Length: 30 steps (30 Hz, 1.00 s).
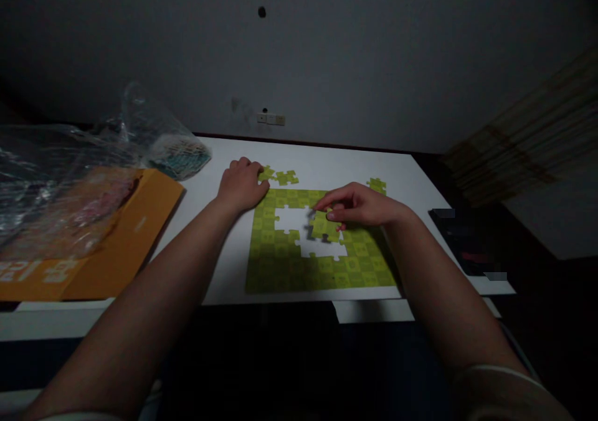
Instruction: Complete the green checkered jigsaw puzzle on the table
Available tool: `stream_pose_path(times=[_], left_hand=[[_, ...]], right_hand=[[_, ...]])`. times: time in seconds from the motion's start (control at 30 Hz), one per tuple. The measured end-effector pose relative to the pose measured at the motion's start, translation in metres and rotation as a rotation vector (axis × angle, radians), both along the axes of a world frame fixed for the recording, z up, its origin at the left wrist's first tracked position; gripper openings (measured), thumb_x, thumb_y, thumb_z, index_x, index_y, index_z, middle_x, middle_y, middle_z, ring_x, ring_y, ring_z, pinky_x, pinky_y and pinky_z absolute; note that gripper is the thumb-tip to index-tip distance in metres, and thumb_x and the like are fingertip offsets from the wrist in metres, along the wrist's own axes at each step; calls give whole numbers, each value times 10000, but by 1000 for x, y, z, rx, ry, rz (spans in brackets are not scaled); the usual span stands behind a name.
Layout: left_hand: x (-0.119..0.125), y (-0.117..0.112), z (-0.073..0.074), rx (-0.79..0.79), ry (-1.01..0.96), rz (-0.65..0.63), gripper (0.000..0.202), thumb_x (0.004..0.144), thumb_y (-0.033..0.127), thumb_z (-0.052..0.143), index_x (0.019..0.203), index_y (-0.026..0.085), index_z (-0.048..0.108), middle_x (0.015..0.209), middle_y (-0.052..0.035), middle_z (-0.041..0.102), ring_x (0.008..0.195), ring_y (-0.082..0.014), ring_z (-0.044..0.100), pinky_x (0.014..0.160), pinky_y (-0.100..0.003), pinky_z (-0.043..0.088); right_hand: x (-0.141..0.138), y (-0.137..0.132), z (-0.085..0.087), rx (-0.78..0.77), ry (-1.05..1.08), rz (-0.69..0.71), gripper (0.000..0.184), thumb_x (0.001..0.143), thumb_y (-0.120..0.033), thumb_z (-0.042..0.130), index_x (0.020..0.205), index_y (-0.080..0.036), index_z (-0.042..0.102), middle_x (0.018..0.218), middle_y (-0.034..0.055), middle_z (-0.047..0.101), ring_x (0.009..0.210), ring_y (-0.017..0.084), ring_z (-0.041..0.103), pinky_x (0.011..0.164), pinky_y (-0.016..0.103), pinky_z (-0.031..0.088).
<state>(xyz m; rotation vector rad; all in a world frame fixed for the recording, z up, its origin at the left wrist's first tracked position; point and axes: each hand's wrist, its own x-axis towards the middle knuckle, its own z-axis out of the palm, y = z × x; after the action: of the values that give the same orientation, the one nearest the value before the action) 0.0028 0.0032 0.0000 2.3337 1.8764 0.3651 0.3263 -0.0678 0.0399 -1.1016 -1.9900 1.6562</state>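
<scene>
A yellow-green jigsaw puzzle (275,271) lies on the white table, its outer part joined and an irregular gap in its middle showing the white surface. My right hand (357,204) pinches a puzzle piece (326,227) between thumb and fingers, raised over the gap and casting a shadow. My left hand (240,185) rests on the table at the puzzle's upper left corner, fingers spread, its fingertips by loose pieces (286,177). Another loose piece (376,185) lies beyond the puzzle at the upper right, behind my right hand.
On the left are an orange cardboard envelope (140,222) and crumpled clear plastic (60,159), with a teal-and-white bundle (180,155) in plastic behind. A dark flat object (460,240) lies at the table's right edge. A wall with sockets (271,119) stands behind the table (346,159).
</scene>
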Motion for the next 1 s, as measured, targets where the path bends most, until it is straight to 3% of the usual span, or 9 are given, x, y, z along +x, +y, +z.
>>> stream_pose_path(times=[0.2,0.47,0.57,0.67,0.73,0.83,1.0], left_hand=[[0,0,2,-2,24,-2,529,993,464,606,1448,223,732,1457,-196,648,1384,-437,571,1182,-581,504],[1,-1,5,-27,6,0,531,999,479,600,1453,236,726,1466,-193,632,1389,-440,549,1190,-596,492],[0,0,5,-25,10,-1,541,994,470,599,1459,223,723,1469,-197,629,1393,-436,550,1193,-589,490],[0,0,4,-21,15,-7,549,994,475,600,1461,215,725,1465,-202,633,1391,-438,556,1191,-586,494],[0,0,4,-15,13,-10,552,994,474,601,1461,207,727,1462,-207,637,1388,-442,560,1187,-589,498],[1,-1,5,-19,14,-6,554,991,469,606,1464,207,725,1469,-209,638,1394,-444,560,1186,-593,500],[1,-1,6,-21,30,0,534,998,475,604,1459,236,728,1476,-189,646,1398,-433,561,1184,-581,505]], right_hand=[[20,6,1,6,-124,70,342,898,-432,916,1093,-155,874,640,-33,698,551,92,548,536,226,396],[14,9,-13,16,-145,140,357,860,-463,953,1036,-167,860,750,-6,756,647,105,624,587,227,438],[15,9,-9,12,-71,49,337,863,-435,958,1003,-165,814,751,-18,723,652,104,619,605,225,479],[16,7,-3,28,55,-115,384,839,-363,974,1115,-190,772,872,-18,725,669,100,638,637,231,565],[16,5,-1,17,88,-155,518,820,-310,972,1285,-226,757,984,-8,732,700,108,668,663,246,622],[14,3,0,-29,16,-95,623,831,-273,932,1429,-258,758,1001,-11,724,727,120,681,683,262,664],[15,6,-3,-34,-64,12,416,882,-275,870,1295,-232,853,932,-16,714,678,94,638,630,220,637]])
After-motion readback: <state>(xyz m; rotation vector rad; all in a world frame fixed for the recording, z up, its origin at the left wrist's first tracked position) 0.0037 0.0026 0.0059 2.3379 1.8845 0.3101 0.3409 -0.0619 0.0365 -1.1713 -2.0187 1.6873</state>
